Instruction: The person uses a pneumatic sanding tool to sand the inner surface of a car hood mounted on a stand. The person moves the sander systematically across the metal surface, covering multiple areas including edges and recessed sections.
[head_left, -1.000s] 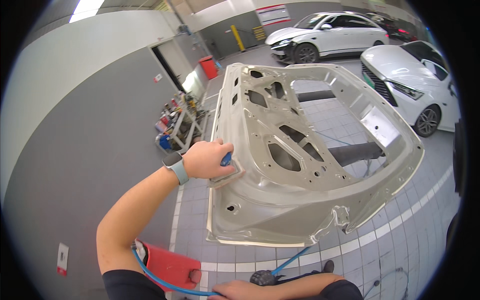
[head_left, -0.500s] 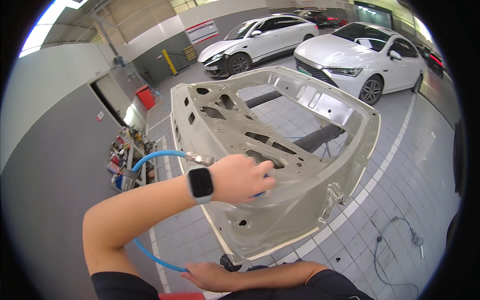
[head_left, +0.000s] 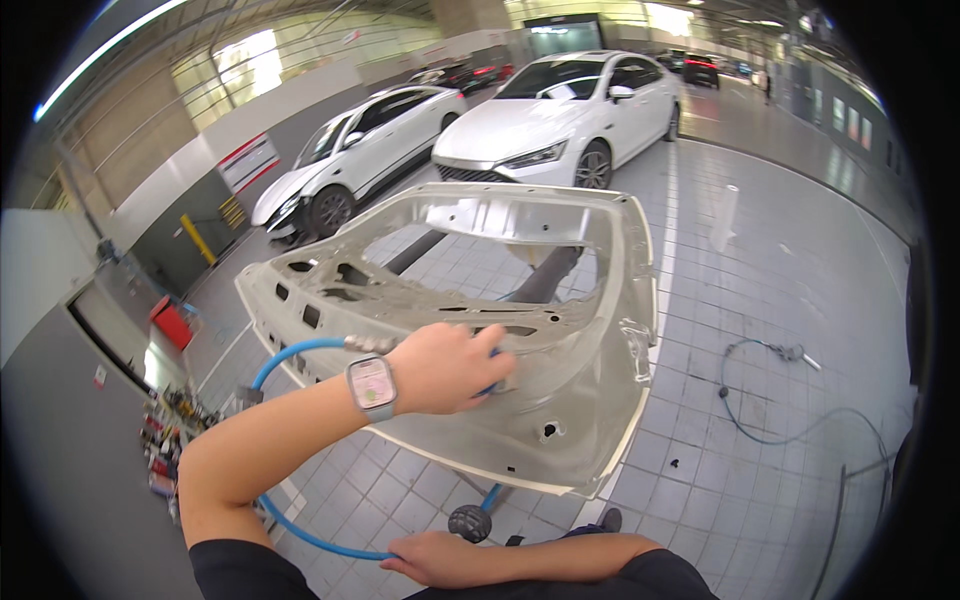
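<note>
At the far left, many small bottles and cans (head_left: 162, 445) stand crowded near the wall, and farther back is a red bin (head_left: 171, 322). Then comes the blue hose (head_left: 300, 347); it bends in an arc beyond the left forearm and ends in a metal coupling (head_left: 370, 344) beside the wristwatch (head_left: 372, 386). Below the forearm, blue hose is seen again, and there the right hand (head_left: 435, 558) is closed around it, lower than the near edge of the car body panel (head_left: 480, 430). The left hand (head_left: 450, 368) grips a blue tool (head_left: 493, 372) from above, with bent fingers. The tool is mostly hidden by this hand, over the near part of the panel, between its cut-out openings and its near edge; I cannot tell if its underside touches the surface. A dark round hole (head_left: 549, 430) is close to the panel's near right corner. Dark padded bars (head_left: 548, 275) show through the large window opening. Beyond the far edge stands a white car (head_left: 560, 110). On the tiled floor, well apart from the panel's right edge, lies a thin hose (head_left: 755, 432).
</note>
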